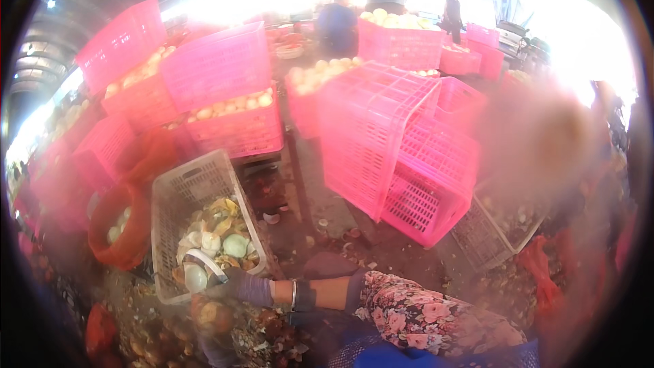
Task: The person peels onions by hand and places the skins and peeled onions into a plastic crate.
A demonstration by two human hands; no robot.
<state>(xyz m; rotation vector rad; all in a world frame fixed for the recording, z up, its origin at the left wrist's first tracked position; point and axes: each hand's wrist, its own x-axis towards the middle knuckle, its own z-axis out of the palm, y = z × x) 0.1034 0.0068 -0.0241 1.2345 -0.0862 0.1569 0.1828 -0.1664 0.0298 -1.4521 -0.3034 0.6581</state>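
My right hand (227, 283), in a dark glove, is shut on one end of a curved pale tool (207, 260), perhaps a curved blade. The tool arches over a peeled white onion (195, 278) at the near end of a dirty white plastic crate (162, 255). Inside the crate lie onion skins and several onions, one of them a pale green onion (235, 245). Lower down, my left hand (214, 342) is gloved and partly cut off by the picture's edge. Beside it shows a brownish onion (213, 315); blur hides whether the fingers hold it.
Pink plastic crates (232, 130) full of onions are stacked ahead on the left. Tilted pink crates (357, 148) stand ahead on the right. A red mesh sack (120, 235) with onions sits left. Skins litter the floor. A blurred person (337, 25) is farther back.
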